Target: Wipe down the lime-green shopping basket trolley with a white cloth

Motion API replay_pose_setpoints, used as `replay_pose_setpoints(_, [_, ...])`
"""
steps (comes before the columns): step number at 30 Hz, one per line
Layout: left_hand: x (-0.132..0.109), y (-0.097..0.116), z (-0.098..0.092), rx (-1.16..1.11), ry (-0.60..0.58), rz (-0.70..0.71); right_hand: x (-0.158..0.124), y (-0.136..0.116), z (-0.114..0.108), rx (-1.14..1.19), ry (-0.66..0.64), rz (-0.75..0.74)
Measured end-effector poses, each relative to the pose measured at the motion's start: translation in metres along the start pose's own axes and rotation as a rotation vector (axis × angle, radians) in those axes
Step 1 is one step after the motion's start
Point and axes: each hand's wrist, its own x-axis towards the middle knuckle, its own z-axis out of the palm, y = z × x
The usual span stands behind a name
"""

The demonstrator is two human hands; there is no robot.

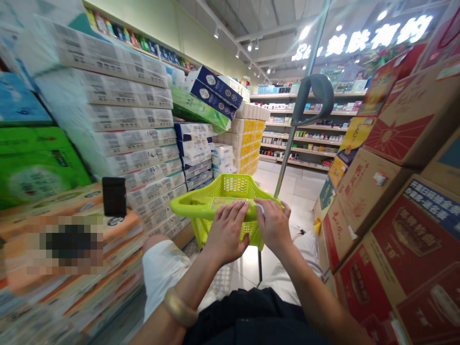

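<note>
A lime-green plastic shopping basket point(206, 207) with perforated walls is directly in front of my body. Over its near rim lie the fingers of my left hand point(230, 230), with the thumb lower down on the near side. Just to the right, my right hand point(275, 225) has its fingers bent over the same rim. Something small and white shows beside that hand's index finger; I cannot make out what it is. A metal pole with a grey loop handle point(302, 103) rises at the basket's right side, touched by neither hand.
Paper-wrapped packs point(132, 122) are stacked high on the left, with orange packs point(118, 230) nearer and a black object point(114, 196) on top. Red and brown cartons point(406, 230) form a wall on the right. Stocked shelves point(298, 122) stand beyond the tiled aisle point(305, 187).
</note>
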Motion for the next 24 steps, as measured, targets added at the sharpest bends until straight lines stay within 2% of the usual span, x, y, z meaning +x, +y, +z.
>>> replay_pose_setpoints(5, [0.001,0.0,0.0,-0.009,0.003,0.007,0.005,0.036,-0.011,-0.055,0.067,0.154])
replay_pose_setpoints(7, [0.001,0.001,0.0,-0.01,0.007,-0.002,0.005,0.033,-0.01,-0.053,0.075,0.161])
replay_pose_setpoints(11, [0.0,0.001,0.001,-0.008,0.01,-0.017,0.0,0.011,-0.003,0.021,0.019,0.026])
replay_pose_setpoints(13, [-0.001,0.0,0.0,-0.01,0.009,-0.012,0.001,0.009,-0.002,0.059,-0.01,-0.012])
replay_pose_setpoints(20, [-0.001,-0.002,-0.002,-0.032,0.013,0.004,0.012,0.052,-0.011,0.104,-0.012,0.134])
replay_pose_setpoints(24, [-0.002,-0.003,-0.002,-0.03,0.019,0.005,0.012,0.058,-0.014,0.16,-0.009,0.108])
